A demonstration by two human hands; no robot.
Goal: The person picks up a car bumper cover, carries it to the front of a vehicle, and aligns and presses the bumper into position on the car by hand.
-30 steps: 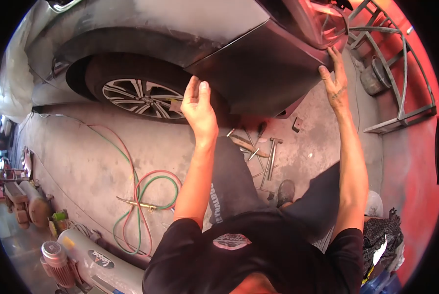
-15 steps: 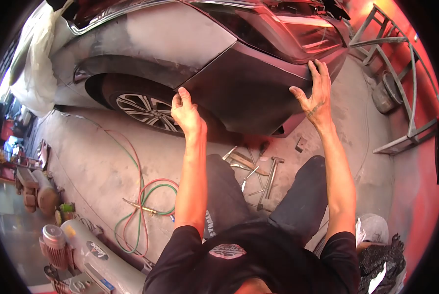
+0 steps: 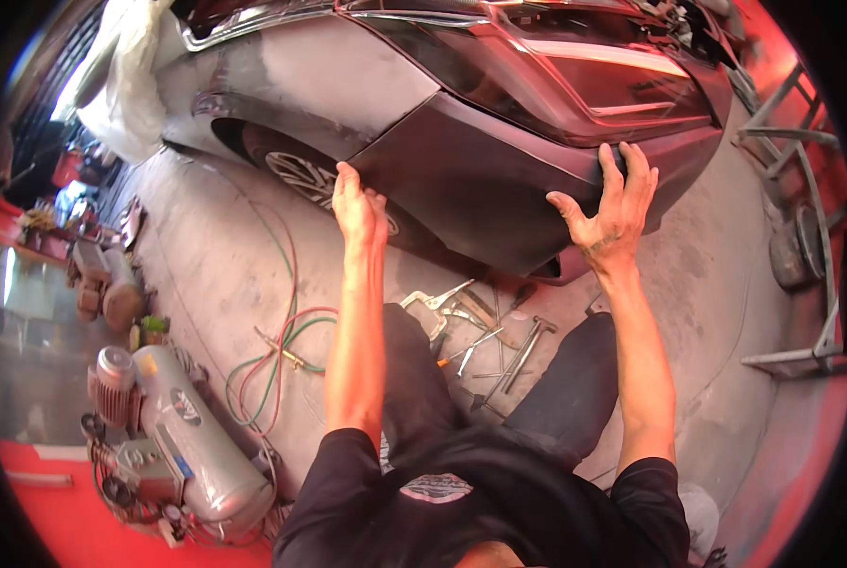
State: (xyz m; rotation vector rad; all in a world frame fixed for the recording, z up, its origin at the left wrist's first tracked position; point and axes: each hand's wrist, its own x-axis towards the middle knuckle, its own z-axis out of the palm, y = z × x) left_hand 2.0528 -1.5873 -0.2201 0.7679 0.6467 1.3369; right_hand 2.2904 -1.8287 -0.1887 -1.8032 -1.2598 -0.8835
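Note:
A dark, matte front bumper (image 3: 480, 180) sits at the corner of a car, between the fender (image 3: 338, 71) and the headlight (image 3: 613, 80). My left hand (image 3: 359, 213) is closed at the bumper's wheel-arch edge, thumb side up by the seam with the fender; its fingertips are partly hidden. Farther right, my right hand (image 3: 615, 213) lies open with fingers spread, its fingertips against the bumper just below the headlight. Behind my left hand, the front wheel (image 3: 296, 175) is partly covered.
On the floor between my knees lie a hammer (image 3: 528, 355), locking pliers (image 3: 433, 303) and several other hand tools. Red and green hoses (image 3: 286, 336) coil at left, near an air compressor (image 3: 201, 435). A metal frame (image 3: 802, 355) stands at right.
My view has shifted, showing more of the headlight and the compressor. Both hands stay at about the same places on the bumper.

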